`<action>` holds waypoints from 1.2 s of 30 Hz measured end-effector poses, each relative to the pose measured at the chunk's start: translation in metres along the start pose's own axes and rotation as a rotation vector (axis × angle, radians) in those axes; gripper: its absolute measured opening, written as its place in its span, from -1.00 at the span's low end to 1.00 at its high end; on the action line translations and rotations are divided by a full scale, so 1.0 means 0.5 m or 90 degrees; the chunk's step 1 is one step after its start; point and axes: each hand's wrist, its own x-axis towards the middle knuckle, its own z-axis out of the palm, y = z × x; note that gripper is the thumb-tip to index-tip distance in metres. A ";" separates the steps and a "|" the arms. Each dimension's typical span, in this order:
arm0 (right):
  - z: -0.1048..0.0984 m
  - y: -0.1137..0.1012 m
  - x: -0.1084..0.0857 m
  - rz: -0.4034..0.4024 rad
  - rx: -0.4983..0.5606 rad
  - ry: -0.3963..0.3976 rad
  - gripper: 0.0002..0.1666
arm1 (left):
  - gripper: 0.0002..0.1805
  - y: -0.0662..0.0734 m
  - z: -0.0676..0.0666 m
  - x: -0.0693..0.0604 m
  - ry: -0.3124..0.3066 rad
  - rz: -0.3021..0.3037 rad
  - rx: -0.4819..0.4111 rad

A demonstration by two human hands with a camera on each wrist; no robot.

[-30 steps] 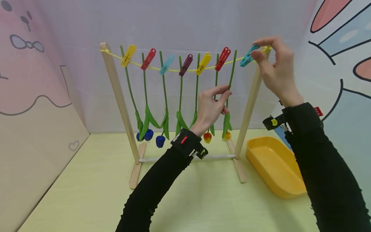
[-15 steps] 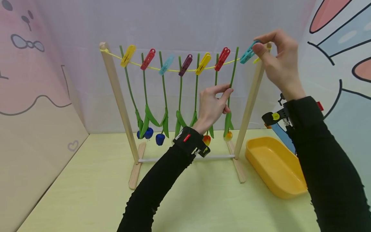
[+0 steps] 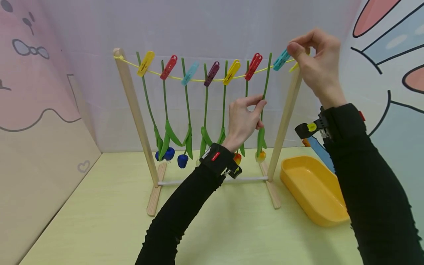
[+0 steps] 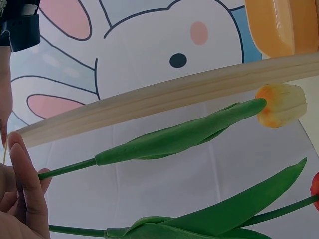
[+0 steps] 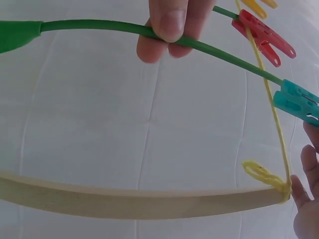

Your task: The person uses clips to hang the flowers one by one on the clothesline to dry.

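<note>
My left hand (image 3: 244,119) pinches the green stem (image 3: 267,75) of a yellow-orange artificial tulip (image 4: 281,105), which hangs head down. The stem's top rises above the yellow string (image 5: 279,137). Between thumb and fingers, my right hand (image 3: 319,68) holds a teal clothespin (image 3: 281,60) at the string, just right of that stem. In the right wrist view, the front of the clothespin (image 5: 298,102) appears against the stem; whether it bites on stem or string I cannot tell. Left of these, several tulips hang from the string by clothespins, the nearest a red clothespin (image 3: 253,66).
A wooden frame carries the string; its right post (image 3: 285,117) stands beside the held tulip, its left post (image 3: 135,114) at the far side. On the table (image 3: 99,221), a yellow tray (image 3: 294,187) lies to the right. Dark blue tulip heads (image 3: 182,161) hang at left.
My right hand has risen slightly, and the teal clothespin has shifted a little left toward the stem. The stem in my left hand has moved slightly right.
</note>
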 end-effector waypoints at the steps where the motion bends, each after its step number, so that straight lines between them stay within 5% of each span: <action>1: 0.001 0.000 0.001 0.001 0.001 0.003 -0.91 | -0.67 0.000 0.000 0.001 0.002 -0.001 -0.001; 13: 0.013 0.003 0.007 0.008 0.028 0.028 -0.90 | -0.68 0.000 0.002 0.001 0.009 -0.016 -0.019; 36: 0.032 0.010 0.019 0.052 -0.002 0.001 -0.87 | -0.69 -0.002 0.005 0.006 0.010 -0.031 0.000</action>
